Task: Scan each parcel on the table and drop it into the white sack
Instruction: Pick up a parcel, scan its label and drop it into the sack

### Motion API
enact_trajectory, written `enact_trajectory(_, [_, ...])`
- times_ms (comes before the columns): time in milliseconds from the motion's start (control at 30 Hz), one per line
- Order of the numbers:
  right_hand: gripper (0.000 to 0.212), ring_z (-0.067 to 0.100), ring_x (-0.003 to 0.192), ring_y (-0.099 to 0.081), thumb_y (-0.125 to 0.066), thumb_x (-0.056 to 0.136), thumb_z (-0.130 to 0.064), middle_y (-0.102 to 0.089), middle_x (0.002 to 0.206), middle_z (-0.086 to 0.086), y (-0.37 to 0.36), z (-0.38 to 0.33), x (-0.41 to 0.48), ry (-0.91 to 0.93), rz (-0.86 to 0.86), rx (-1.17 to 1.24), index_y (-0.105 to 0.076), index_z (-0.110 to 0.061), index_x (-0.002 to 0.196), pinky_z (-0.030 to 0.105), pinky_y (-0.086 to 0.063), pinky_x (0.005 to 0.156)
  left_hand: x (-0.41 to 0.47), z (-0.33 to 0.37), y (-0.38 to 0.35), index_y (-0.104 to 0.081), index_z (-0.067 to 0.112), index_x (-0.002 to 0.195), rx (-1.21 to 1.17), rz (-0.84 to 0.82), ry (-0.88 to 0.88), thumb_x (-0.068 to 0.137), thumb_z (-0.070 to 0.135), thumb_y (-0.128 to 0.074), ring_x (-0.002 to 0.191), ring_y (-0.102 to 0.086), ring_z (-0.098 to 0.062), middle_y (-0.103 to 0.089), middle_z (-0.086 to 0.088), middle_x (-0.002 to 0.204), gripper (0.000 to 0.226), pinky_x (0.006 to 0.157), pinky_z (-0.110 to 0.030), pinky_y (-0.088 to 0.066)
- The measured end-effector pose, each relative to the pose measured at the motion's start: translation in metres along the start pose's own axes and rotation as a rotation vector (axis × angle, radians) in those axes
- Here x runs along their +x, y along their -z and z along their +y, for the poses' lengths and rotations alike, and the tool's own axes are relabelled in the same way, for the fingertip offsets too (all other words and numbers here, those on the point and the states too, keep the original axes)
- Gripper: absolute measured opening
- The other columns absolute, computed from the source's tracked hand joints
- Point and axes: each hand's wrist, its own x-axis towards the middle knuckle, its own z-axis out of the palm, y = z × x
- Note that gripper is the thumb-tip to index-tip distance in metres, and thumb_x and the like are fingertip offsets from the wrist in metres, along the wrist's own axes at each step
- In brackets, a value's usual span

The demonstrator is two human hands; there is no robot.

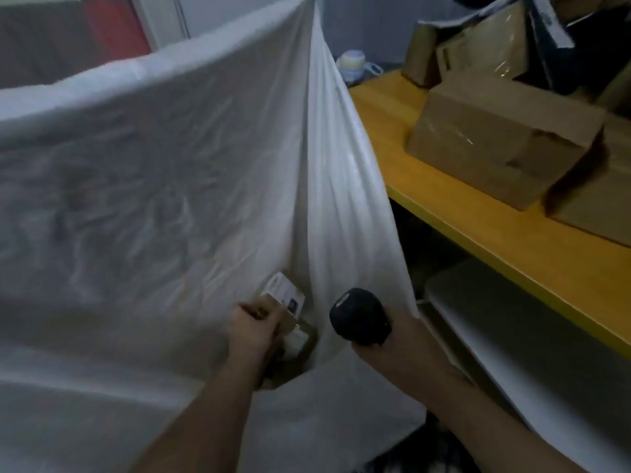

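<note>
Item: small parcel [285, 302], gripped in my left hand [251, 331] inside the white sack [170, 172] mouth, not yet dropped. Right hand [382, 346] wrapped around scanner [360, 315]. Remaining, I judge: several boxes [495, 145] on desk [512, 247], far edge.

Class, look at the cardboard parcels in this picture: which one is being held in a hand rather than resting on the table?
The small parcel with the white label, gripped by the left hand inside the white sack. The other brown boxes sit on the yellow table.
</note>
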Motion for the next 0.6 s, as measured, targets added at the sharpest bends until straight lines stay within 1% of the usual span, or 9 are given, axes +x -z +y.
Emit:
enact_trajectory(67, [0.019, 0.005, 0.063, -0.056, -0.069, 0.081, -0.038, -0.057, 0.068, -0.009, -0.002, 0.011, 0.011, -0.055, 0.002, -0.06, -0.051, -0.034, 0.079, 0.021, -0.04, 0.053, 0.025, -0.023, -0.028, -0.053, 0.007, 0.103, 0.056, -0.039, 0.112, 0.075, 0.039, -0.08, 0.087, -0.061, -0.028, -0.063, -0.013, 0.098, 0.05, 0.052, -0.025, -0.045])
enact_trajectory(100, [0.019, 0.006, 0.067, -0.057, -0.069, 0.081, -0.038, -0.058, 0.071, -0.011, 0.0, 0.015, 0.014, -0.09, -0.006, -0.095, -0.05, -0.036, 0.082, 0.023, -0.044, 0.056, 0.036, -0.036, -0.043, -0.052, 0.008, 0.108, 0.087, -0.052, 0.156, 0.074, 0.045, -0.079, 0.089, -0.059, -0.028, -0.062, -0.014, 0.106, 0.057, 0.057, -0.024, -0.048])
enact_trajectory(167, [0.024, 0.006, 0.072, -0.058, -0.069, 0.081, -0.038, -0.058, 0.076, -0.015, 0.004, 0.023, 0.019, -0.123, -0.011, -0.137, -0.045, -0.042, 0.086, 0.026, -0.05, 0.062, 0.06, -0.052, -0.069, -0.047, 0.013, 0.114, 0.157, -0.09, 0.221, 0.064, 0.064, -0.073, 0.1, -0.056, -0.034, -0.056, -0.013, 0.12, 0.076, 0.081, -0.04, -0.053])
enact_trajectory(233, [0.029, 0.007, 0.075, -0.059, -0.07, 0.08, -0.037, -0.058, 0.077, -0.016, 0.008, 0.027, 0.023, -0.097, -0.015, -0.163, -0.044, -0.047, 0.091, 0.03, -0.054, 0.065, 0.078, -0.063, -0.092, -0.044, 0.013, 0.119, 0.21, -0.104, 0.293, 0.064, 0.071, -0.066, 0.111, -0.052, -0.041, -0.05, -0.011, 0.124, 0.083, 0.095, -0.05, -0.046])
enact_trajectory(300, [0.033, 0.007, 0.075, -0.059, -0.072, 0.079, -0.037, -0.059, 0.076, -0.017, 0.009, 0.027, 0.027, -0.093, -0.007, -0.174, -0.042, -0.05, 0.085, 0.03, -0.053, 0.063, 0.092, -0.065, -0.11, -0.047, 0.008, 0.119, 0.117, -0.146, 0.269, 0.066, 0.065, -0.071, 0.112, -0.055, -0.039, -0.055, -0.013, 0.12, 0.081, 0.095, -0.051, -0.046])
enact_trajectory(367, [0.037, 0.003, 0.073, -0.058, -0.073, 0.078, -0.036, -0.059, 0.075, -0.018, 0.009, 0.03, 0.029, -0.089, 0.01, -0.183, -0.04, -0.052, 0.08, 0.025, -0.049, 0.058, 0.097, -0.058, -0.123, -0.051, 0.002, 0.118, 0.036, -0.208, 0.188, 0.075, 0.047, -0.076, 0.109, -0.06, -0.035, -0.061, -0.016, 0.117, 0.067, 0.095, -0.046, -0.048])
enact_trajectory(467, [0.042, -0.002, 0.068, -0.054, -0.076, 0.077, -0.034, -0.056, 0.071, -0.022, 0.01, 0.035, 0.029, -0.068, 0.055, -0.176, -0.04, -0.055, 0.079, 0.019, -0.046, 0.056, 0.09, -0.045, -0.131, -0.052, -0.001, 0.125, 0.097, -0.343, 0.086, 0.094, 0.024, -0.058, 0.115, -0.057, -0.034, -0.061, -0.016, 0.12, 0.04, 0.098, -0.035, -0.043])
enact_trajectory(533, [0.041, -0.003, 0.066, -0.052, -0.075, 0.077, -0.035, -0.054, 0.07, -0.023, 0.011, 0.034, 0.029, -0.075, 0.069, -0.175, -0.039, -0.054, 0.079, 0.017, -0.042, 0.054, 0.08, -0.042, -0.126, -0.052, 0.003, 0.123, 0.144, -0.319, 0.063, 0.093, 0.025, -0.056, 0.113, -0.056, -0.036, -0.061, -0.017, 0.12, 0.038, 0.101, -0.04, -0.043])
enact_trajectory(600, [0.036, -0.001, 0.066, -0.052, -0.074, 0.078, -0.036, -0.055, 0.07, -0.02, 0.011, 0.034, 0.029, -0.088, 0.074, -0.189, -0.042, -0.051, 0.084, 0.02, -0.042, 0.053, 0.069, -0.042, -0.118, -0.056, 0.002, 0.112, 0.132, -0.259, 0.004, 0.084, 0.034, -0.058, 0.1, -0.062, -0.039, -0.065, -0.022, 0.106, 0.042, 0.09, -0.049, -0.051])
